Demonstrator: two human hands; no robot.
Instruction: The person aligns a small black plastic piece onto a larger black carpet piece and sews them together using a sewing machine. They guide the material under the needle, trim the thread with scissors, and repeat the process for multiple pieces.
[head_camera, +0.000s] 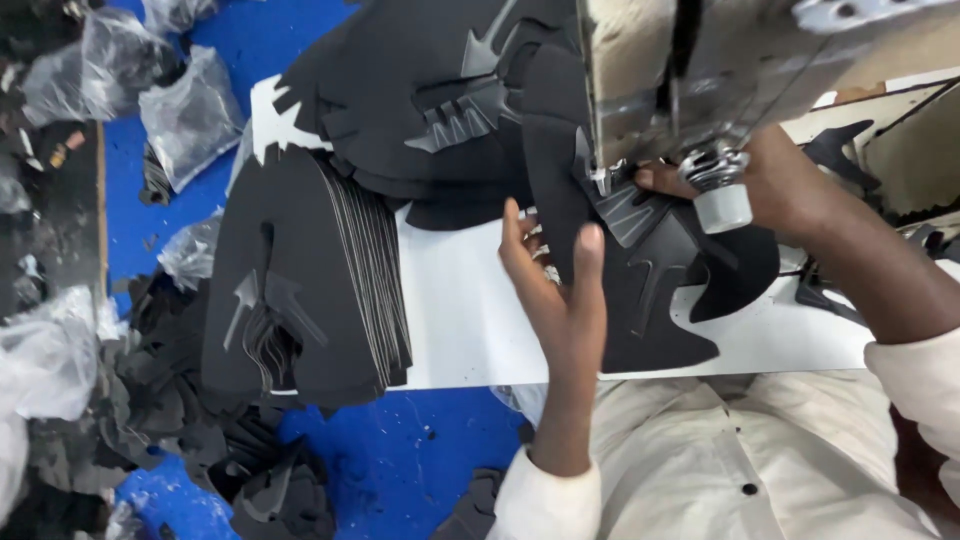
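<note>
Both hands press one black shoe panel (650, 290): left hand (560, 290) open, right hand (770, 185) pinching.

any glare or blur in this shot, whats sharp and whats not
Head view: the sewing machine head up close is blurred and glary on its metal; the left hand, right hand and black cut piece are fairly sharp; plastic bags shine; light is even.

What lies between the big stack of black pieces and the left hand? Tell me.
Only bare white table separates the stack from the left hand, in the head view.
</note>
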